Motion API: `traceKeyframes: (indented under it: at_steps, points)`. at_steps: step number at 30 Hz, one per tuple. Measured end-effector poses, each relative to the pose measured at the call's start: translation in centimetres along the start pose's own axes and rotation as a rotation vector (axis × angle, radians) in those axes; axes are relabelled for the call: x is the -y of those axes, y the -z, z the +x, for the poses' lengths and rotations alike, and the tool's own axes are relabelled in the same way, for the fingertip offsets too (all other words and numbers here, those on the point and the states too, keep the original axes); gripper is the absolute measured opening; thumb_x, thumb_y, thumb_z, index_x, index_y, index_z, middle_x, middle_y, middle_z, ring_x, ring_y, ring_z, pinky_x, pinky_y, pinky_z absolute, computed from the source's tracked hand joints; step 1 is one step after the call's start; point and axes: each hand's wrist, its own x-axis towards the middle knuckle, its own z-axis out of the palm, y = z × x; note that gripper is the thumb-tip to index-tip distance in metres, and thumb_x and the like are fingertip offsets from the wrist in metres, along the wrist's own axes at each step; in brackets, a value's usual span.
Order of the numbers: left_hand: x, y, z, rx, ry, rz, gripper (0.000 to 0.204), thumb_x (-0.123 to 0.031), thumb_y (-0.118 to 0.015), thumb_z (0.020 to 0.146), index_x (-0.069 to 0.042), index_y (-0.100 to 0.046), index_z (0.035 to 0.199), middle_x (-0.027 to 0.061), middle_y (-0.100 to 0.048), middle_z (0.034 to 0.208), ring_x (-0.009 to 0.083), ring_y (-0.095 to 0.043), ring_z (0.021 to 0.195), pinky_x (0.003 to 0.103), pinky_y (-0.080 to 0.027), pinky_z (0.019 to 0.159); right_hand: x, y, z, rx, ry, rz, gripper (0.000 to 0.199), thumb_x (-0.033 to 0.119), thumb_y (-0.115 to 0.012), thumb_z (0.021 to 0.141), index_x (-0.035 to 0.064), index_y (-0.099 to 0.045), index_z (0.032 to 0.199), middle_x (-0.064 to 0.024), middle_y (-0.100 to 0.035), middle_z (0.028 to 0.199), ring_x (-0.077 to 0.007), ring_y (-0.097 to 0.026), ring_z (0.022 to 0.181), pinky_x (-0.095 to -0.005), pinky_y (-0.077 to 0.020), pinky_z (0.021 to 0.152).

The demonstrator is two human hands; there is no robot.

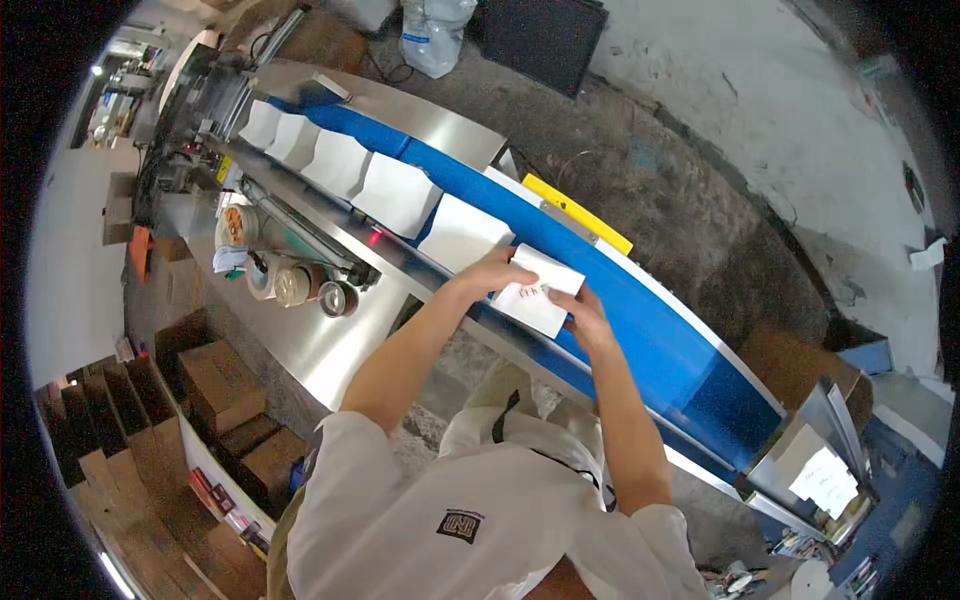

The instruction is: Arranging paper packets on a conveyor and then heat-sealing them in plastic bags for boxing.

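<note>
Both my hands hold a white, flat, folded-looking piece (540, 312) with small dark marks on its face, above a blue conveyor belt (640, 340). My left hand (492, 275) grips its left side, thumb lying across the top. On the opposite side my right hand (588, 315) pinches the edge, with the thumb on the marked face and fingers behind. Whether the piece is paper, card or a pouch I cannot tell. A row of several similar white pieces lies on the belt to the left, the closest one (465, 235) right beside my left hand.
A metal ledge (350, 340) left of me bears round containers (293, 285) and a small metal tin (337, 298). Cardboard boxes (222, 385) stand at lower left. Past the belt is a yellow bar (578, 213). A metal stand with a paper sheet (825, 482) is at right.
</note>
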Motion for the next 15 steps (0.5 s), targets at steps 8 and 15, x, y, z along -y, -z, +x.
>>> traceKeyframes:
  at_steps: [8, 15]
  points:
    - [-1.4, 0.1, -0.1, -0.087, -0.178, 0.127, 0.058, -0.018, -0.076, 0.076, 0.005, -0.057, 0.125, 0.0138, -0.066, 0.114, 0.0215, -0.064, 0.101, 0.034, -0.051, 0.089, -1.1, -1.7, 1.1, -0.234, 0.075, -0.022, 0.069, 0.022, -0.076, 0.082, -0.0049, -0.043, 0.137, -0.0189, -0.061, 0.119, -0.0262, -0.061, 0.107, -0.0359, -0.0507, 0.09]
    - [-8.3, 6.8, -7.4, -0.679, -0.567, 0.261, 0.049, -0.023, -0.067, 0.093, 0.006, -0.054, 0.131, 0.0171, -0.065, 0.12, 0.0172, -0.063, 0.106, 0.027, -0.049, 0.09, 2.5, -9.1, -6.8, -0.332, 0.454, -0.263, 0.055, 0.025, -0.062, 0.096, -0.003, -0.046, 0.14, -0.0157, -0.058, 0.129, -0.0182, -0.055, 0.115, -0.0307, -0.0457, 0.097]
